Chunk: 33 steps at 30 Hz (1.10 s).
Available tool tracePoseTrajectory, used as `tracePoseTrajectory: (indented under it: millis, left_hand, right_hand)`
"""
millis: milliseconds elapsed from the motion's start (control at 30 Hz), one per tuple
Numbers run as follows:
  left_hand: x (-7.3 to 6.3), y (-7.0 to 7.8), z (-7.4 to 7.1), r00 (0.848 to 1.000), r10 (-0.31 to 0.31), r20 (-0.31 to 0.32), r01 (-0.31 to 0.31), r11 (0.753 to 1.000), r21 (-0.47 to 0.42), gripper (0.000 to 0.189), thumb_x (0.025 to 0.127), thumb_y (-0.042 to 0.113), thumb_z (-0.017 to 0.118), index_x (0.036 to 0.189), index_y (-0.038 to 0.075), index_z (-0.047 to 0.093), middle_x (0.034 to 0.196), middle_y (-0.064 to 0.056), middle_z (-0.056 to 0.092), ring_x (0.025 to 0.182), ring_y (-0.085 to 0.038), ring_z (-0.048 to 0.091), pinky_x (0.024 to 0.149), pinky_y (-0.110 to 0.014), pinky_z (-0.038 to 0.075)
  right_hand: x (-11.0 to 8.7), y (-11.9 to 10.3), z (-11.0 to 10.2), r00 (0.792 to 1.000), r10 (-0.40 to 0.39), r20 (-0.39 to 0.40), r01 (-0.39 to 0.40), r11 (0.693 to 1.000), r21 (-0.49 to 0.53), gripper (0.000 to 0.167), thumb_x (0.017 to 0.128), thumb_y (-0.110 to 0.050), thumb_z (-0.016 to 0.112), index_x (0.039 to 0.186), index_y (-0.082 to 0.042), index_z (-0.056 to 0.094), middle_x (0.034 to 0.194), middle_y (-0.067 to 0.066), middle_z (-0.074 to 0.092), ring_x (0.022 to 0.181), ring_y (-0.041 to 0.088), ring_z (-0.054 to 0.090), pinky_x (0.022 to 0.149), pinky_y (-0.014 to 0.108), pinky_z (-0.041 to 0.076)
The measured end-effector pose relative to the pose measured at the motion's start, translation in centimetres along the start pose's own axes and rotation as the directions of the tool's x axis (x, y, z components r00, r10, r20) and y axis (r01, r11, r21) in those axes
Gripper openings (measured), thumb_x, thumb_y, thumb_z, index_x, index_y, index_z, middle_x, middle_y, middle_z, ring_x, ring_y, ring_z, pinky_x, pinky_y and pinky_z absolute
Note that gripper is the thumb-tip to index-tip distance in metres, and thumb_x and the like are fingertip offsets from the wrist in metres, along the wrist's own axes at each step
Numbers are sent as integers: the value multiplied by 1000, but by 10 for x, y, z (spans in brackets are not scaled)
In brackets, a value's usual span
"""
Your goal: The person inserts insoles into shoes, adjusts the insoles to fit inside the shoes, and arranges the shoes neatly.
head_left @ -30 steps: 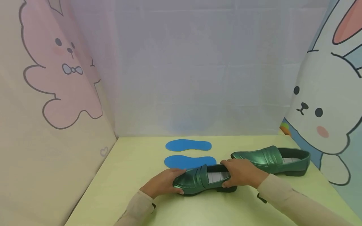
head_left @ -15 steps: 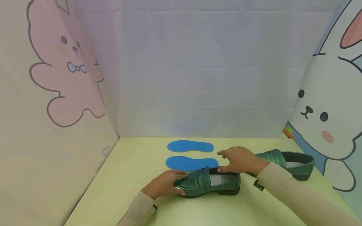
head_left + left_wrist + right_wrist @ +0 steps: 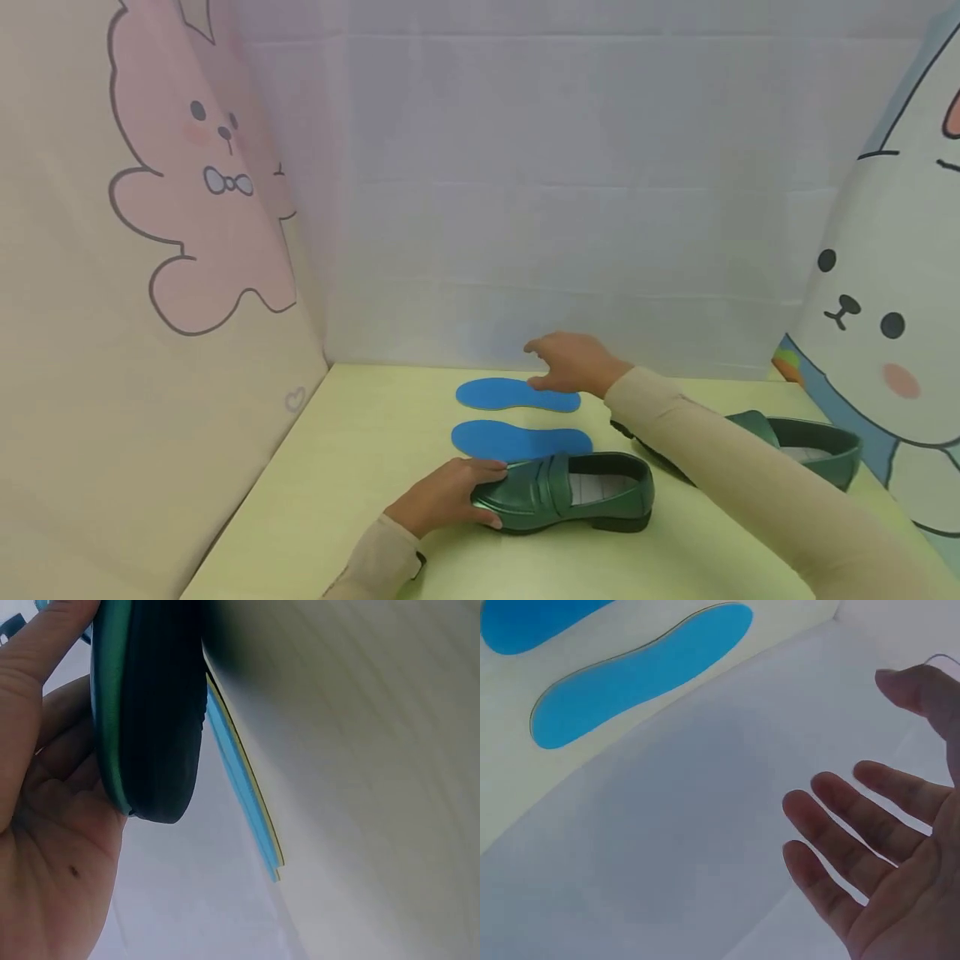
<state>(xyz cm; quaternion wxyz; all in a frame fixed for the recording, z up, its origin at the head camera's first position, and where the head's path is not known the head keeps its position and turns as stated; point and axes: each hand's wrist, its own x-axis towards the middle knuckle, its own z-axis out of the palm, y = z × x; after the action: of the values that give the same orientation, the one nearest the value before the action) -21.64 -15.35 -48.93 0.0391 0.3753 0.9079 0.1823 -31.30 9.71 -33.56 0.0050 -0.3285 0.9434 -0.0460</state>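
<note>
A green loafer (image 3: 540, 498) stands on the pale yellow table, toe to the left, its opening showing a white lining. My left hand (image 3: 447, 497) grips its toe, fingers over the far side and thumb at the near side. In the left wrist view the dark sole of the loafer (image 3: 161, 712) lies between thumb and fingers. My right hand (image 3: 576, 364) is raised over the heel end of the farther blue insole (image 3: 495, 394), fingers spread and nothing in them. Nearer lies a second blue insole (image 3: 517, 440), partly behind the loafer.
A second green loafer (image 3: 817, 446) stands at the right, partly hidden by my right sleeve (image 3: 720, 450). A pale cloth wall (image 3: 562, 208) rises behind the table (image 3: 375, 417), with printed cloth on both sides.
My right hand has let go of the near loafer's heel and moved up and left over the far insole. The left hand has kept its grip on the toe.
</note>
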Motion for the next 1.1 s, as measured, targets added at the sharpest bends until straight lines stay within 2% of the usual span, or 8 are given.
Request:
tracePoseTrajectory:
  millis: [133,367,533,800,967,1100]
  left_hand:
    - [-1,0,-1,1000,4,-1,-4,1000,3,72,83,49,80,140,8,63,144,0,57,133,-18,54,108,-32,47]
    - [1,-2,2,1000,18,-1,-18,1000,-18,70,84,48,80,140,9,63,145,0,57,133,-18,53,108,-31,46]
    - [0,0,0,1000,16,11,-16,1000,-25,71,83,47,80,141,9,62,145,0,57,133,-17,53,107,-31,47]
    - [-1,4,-4,999,-11,30,12,1000,-24,72,82,45,82,140,8,63,145,1,57,133,-17,54,106,-30,48]
    - [-1,4,-4,1000,3,15,-3,1000,-24,71,82,44,82,140,8,63,144,0,57,132,-16,54,106,-29,48]
    - [-2,5,-4,1000,18,18,-17,1000,-15,70,82,46,81,139,9,63,143,1,58,131,-15,55,105,-28,48]
  right_hand:
    - [24,1,9,999,33,34,-33,999,9,68,94,-43,72,150,-12,51,148,16,52,135,34,50,101,55,50]
    - [54,20,33,997,71,24,-72,995,64,65,92,-40,76,144,-6,56,145,17,54,133,35,50,103,54,49]
    - [63,30,47,994,102,29,-104,990,94,64,90,-38,78,141,-5,59,144,17,55,132,36,50,103,54,49]
    - [74,35,64,994,94,61,-102,985,141,63,90,-34,80,140,-1,59,143,19,56,133,38,49,104,52,48]
    - [83,41,80,993,90,76,-99,986,135,67,88,-34,81,141,1,58,142,20,56,133,38,49,105,51,47]
    - [89,46,101,993,77,91,-88,989,118,71,86,-35,83,141,2,57,140,18,58,131,37,52,105,50,48]
